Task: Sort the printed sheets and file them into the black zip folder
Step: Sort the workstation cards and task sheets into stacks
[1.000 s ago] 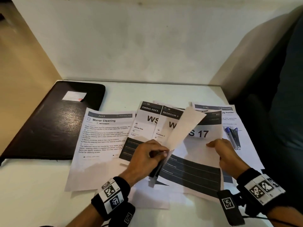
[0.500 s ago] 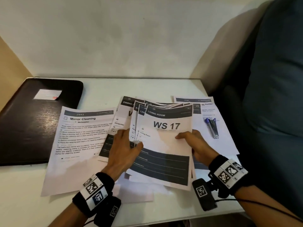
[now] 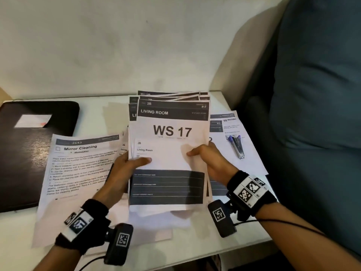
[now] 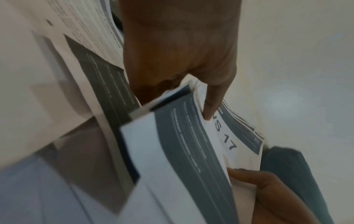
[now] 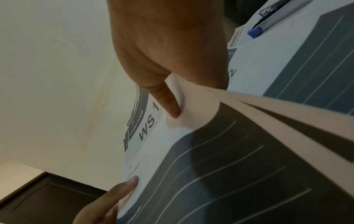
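A stack of printed sheets [image 3: 170, 133], topped by "LIVING ROOM WS 17", is raised upright off the table between both hands. My left hand [image 3: 127, 165] grips its left edge, thumb on the front; the left wrist view shows that thumb [image 4: 210, 106] pressed on the stack [image 4: 182, 151]. My right hand [image 3: 207, 159] grips the right edge, its thumb [image 5: 168, 104] on the top sheet [image 5: 210, 159]. The black zip folder [image 3: 29, 149] lies shut at the far left of the table. A "Mirror Cleaning" sheet [image 3: 78, 173] lies flat beside it.
More sheets lie on the white table [image 3: 195, 243], one at the right with a stapler [image 3: 236, 145] on it, also in the right wrist view [image 5: 268, 22]. A teal cushion [image 3: 316, 114] stands at the right. A pale wall [image 3: 117, 45] runs behind.
The spread sheets have been gathered into one stack under the WS 17 sheet. Both hands have taken its side edges and lifted it upright off the table.
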